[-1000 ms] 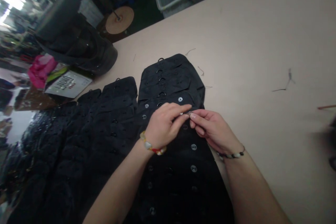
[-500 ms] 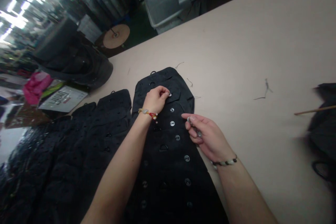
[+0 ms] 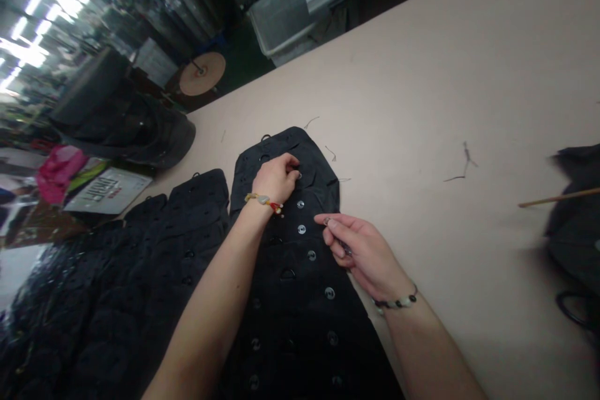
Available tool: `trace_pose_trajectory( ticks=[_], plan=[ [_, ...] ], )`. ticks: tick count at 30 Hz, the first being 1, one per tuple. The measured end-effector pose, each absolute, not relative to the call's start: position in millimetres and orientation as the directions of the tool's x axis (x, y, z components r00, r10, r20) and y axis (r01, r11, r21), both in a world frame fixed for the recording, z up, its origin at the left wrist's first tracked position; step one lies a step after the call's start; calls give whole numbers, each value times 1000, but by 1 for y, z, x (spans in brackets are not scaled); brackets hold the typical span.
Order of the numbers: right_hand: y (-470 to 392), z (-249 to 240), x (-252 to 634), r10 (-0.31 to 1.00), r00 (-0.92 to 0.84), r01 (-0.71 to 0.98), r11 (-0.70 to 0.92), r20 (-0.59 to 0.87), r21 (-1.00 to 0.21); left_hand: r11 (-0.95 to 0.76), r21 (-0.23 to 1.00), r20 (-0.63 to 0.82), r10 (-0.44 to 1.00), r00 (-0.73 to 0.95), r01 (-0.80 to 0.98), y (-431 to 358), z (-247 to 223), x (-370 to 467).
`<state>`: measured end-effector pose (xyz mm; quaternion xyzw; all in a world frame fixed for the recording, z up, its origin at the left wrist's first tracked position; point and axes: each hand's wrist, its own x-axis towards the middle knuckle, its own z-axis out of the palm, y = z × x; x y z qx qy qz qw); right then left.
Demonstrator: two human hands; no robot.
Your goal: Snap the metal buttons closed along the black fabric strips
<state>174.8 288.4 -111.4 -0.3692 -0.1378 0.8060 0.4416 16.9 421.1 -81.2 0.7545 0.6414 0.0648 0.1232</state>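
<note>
Black fabric pieces (image 3: 290, 259) with round metal discs and D-rings overlap in a long row down the middle. My left hand (image 3: 276, 180) rests on the topmost piece, its thumb and fingers closed at a small metal disc (image 3: 299, 175). Below that, further discs such as this one (image 3: 300, 229) lie along the right side of the row. My right hand (image 3: 354, 247) is at the row's right edge, with a small metal disc (image 3: 327, 222) pinched between thumb and index finger. More metal pieces show under its curled fingers.
More black pieces (image 3: 197, 212) lie to the left. A dark roll (image 3: 135, 112) and a printed box (image 3: 105, 190) stand at the table's far left. Loose threads (image 3: 466, 159) lie on the table (image 3: 422, 94); a thin stick (image 3: 544, 200) and dark cloth (image 3: 576, 231) are at right.
The view has shifted slightly, so the fabric sits a little lower and further left. Both hands keep nearly the same places over it, still closed.
</note>
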Motion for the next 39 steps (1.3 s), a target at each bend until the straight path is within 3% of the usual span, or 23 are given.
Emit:
trace_pose_trajectory(
  ticks=[3,6,9,16,20,23,26,32,39],
  plan=[
    [289,-112,176,812,-350,-612,-575,-467,-543,-319,323,86,948,308,891,395,-67,21],
    [288,-114,177,819,-379,-611,-572,-432,-548,-533,465,53,814,579,707,359,-56,23],
    [286,-114,176,805,-436,-576,-593,-402,-562,-588,482,41,755,654,649,333,-54,24],
    [287,-108,177,787,-450,-606,-617,-423,-502,-547,362,21,814,580,755,325,-54,12],
    [289,-108,181,807,-357,-651,-576,-471,-494,-146,341,16,989,149,929,356,-56,-44],
    [290,-108,179,820,-324,-632,-559,-471,-537,103,238,-90,992,-84,966,385,-63,-88],
    [290,-108,176,834,-277,-602,-538,-477,-591,106,178,-208,976,-68,978,402,-72,-105],
    [289,-108,175,840,-277,-566,-534,-466,-627,37,63,-269,963,-19,997,412,-74,-100],
    [289,-112,174,833,-302,-543,-551,-464,-635,-67,78,-270,959,86,995,413,-69,-100]
  ],
)
